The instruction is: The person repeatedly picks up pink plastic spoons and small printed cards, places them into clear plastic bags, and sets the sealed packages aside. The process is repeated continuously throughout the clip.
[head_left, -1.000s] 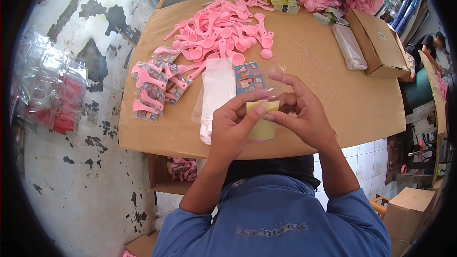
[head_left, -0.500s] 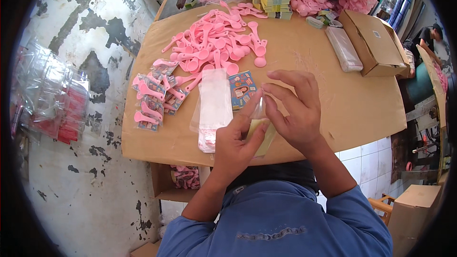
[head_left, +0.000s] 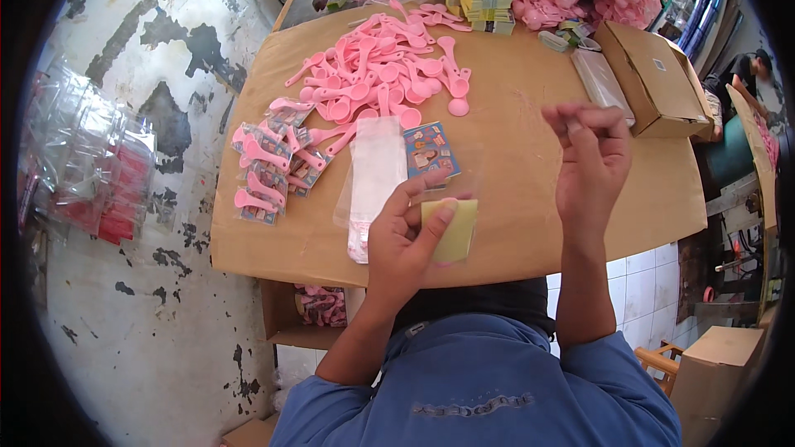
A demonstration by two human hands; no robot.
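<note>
Wrapping step, apparently: left hand (head_left: 403, 236) pinches yellow card (head_left: 454, 232).
Right hand (head_left: 591, 161) has fingertips pressed together; next move calls for steady left hold.

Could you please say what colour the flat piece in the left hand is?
The flat piece in the left hand is pale yellow, clearest in the head view.

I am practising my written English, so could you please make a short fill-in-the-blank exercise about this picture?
1. The left hand holds the yellow card, while the ____ hand does not touch it.
2. The loose spoons piled on the table are ____ in colour.
3. The packed spoons lie to the ____ of the clear bags.

Missing words: right; pink; left.
</note>
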